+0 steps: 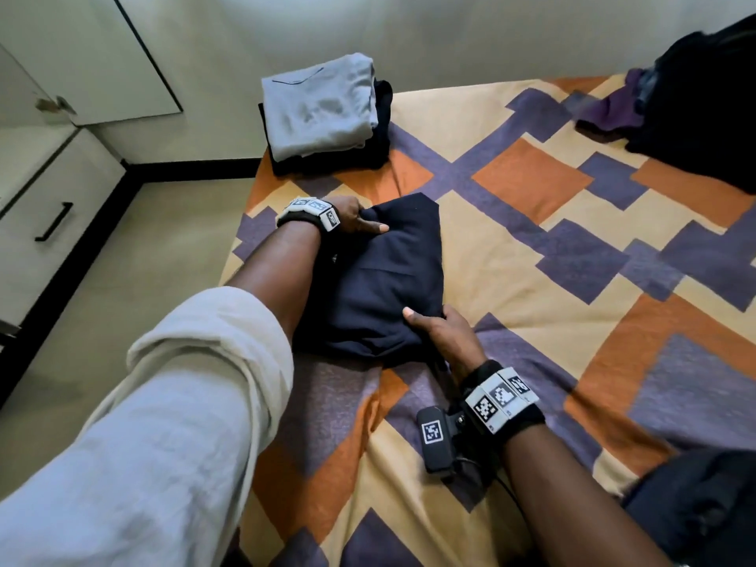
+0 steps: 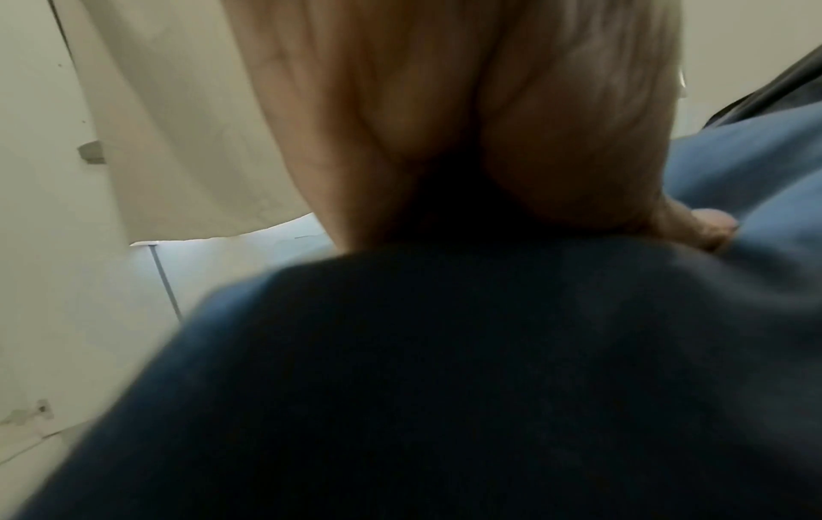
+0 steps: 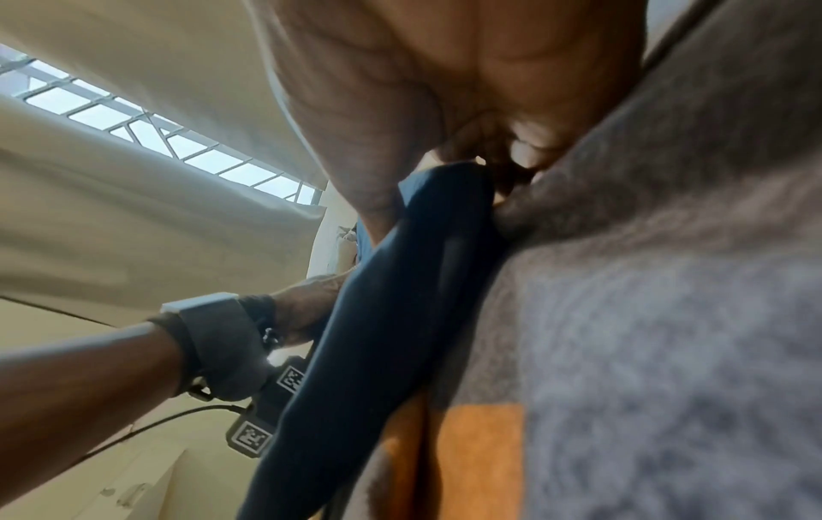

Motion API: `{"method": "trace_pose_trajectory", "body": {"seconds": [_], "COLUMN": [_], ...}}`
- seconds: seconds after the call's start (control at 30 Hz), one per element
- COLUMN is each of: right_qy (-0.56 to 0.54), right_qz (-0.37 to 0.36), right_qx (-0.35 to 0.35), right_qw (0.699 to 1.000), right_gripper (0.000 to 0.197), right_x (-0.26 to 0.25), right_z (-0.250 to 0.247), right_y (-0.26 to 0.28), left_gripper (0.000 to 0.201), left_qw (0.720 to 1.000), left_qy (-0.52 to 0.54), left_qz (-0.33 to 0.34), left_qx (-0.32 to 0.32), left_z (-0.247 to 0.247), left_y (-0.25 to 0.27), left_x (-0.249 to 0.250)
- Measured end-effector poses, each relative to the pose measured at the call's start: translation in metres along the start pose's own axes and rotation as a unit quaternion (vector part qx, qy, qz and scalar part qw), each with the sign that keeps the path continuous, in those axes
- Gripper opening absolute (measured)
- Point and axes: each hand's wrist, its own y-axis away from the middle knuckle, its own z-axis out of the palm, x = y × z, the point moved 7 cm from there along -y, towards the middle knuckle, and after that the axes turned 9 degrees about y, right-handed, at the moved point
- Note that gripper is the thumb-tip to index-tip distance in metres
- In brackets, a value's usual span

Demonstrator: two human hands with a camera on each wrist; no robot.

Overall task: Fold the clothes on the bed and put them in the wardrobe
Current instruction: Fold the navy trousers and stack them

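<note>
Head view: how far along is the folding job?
Done: a folded grey garment sits stacked on dark folded clothes at the bed corner. In hand: left hand and right hand grip the folded navy garment. Left: the dark unfolded pile, and nothing is in the wardrobe yet.

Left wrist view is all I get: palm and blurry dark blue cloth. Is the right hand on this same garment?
Observer: Yes. The right hand grips the navy garment at its near edge, thumb on top.
Operator: And the left hand?
Observer: The left hand holds the far left corner, thumb on top, fingers hidden underneath.
Operator: Anything folded already?
Observer: A grey folded piece lies on a dark one at the bed's far corner.
Operator: More left to fold?
Observer: A dark and purple heap sits at far right.
</note>
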Motion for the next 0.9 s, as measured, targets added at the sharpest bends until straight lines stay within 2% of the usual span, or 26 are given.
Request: {"method": "trace_pose_trajectory", "body": {"seconds": [0.07,0.23,0.33,0.37,0.47,0.53,0.6,0.67,0.7,0.77,0.8,0.83,0.87,0.9], "right_qy": [0.004,0.079,0.102,0.111,0.115,0.093,0.124,0.185,0.231,0.404,0.473,0.513,0.525,0.503], "right_qz": [-0.001,-0.058,-0.118,-0.137,-0.204,-0.252,-0.293,-0.286,-0.267,-0.210,-0.170,-0.138,-0.112,-0.105], "right_qx": [0.009,0.081,0.106,0.114,0.133,0.119,0.118,0.122,0.116,0.062,0.025,-0.001,-0.019,-0.026], "right_qw": [1.000,0.992,0.982,0.978,0.963,0.956,0.941,0.932,0.928,0.888,0.864,0.847,0.844,0.857], "right_gripper": [0.071,0.044,0.043,0.038,0.017,0.030,0.042,0.043,0.042,0.033,0.023,0.019,0.021,0.023], "right_x": [-0.003,-0.033,-0.057,-0.068,-0.117,-0.159,-0.198,-0.215,-0.215,-0.189,-0.166,-0.143,-0.121,-0.103], "right_z": [0.002,-0.016,-0.024,-0.027,-0.036,-0.043,-0.047,-0.046,-0.043,-0.031,-0.028,-0.028,-0.032,-0.039], "right_y": [0.001,0.025,0.044,0.050,0.075,0.086,0.090,0.082,0.074,0.058,0.052,0.057,0.063,0.069], "left_gripper": [0.065,0.069,0.074,0.072,0.049,0.046,0.038,0.021,0.020,0.032,0.036,0.037,0.037,0.036], "left_qw": [0.999,0.986,0.974,0.970,0.950,0.930,0.893,0.860,0.848,0.843,0.849,0.844,0.834,0.824], "left_qy": [0.009,0.020,0.053,0.070,0.175,0.246,0.340,0.411,0.443,0.473,0.469,0.481,0.497,0.512], "left_qz": [-0.005,-0.019,-0.013,-0.008,-0.006,-0.014,-0.023,-0.048,-0.065,-0.112,-0.124,-0.119,-0.106,-0.091], "left_qx": [0.039,0.164,0.221,0.234,0.257,0.274,0.293,0.298,0.283,0.230,0.207,0.203,0.213,0.226], "left_z": [-0.006,-0.035,-0.057,-0.062,-0.070,-0.065,-0.049,-0.008,0.021,0.092,0.121,0.141,0.152,0.157], "left_y": [0.010,0.070,0.122,0.140,0.200,0.230,0.256,0.272,0.277,0.275,0.276,0.279,0.283,0.285], "left_x": [0.000,-0.002,-0.007,-0.008,-0.015,-0.025,-0.033,-0.045,-0.049,-0.065,-0.071,-0.074,-0.076,-0.078]}}
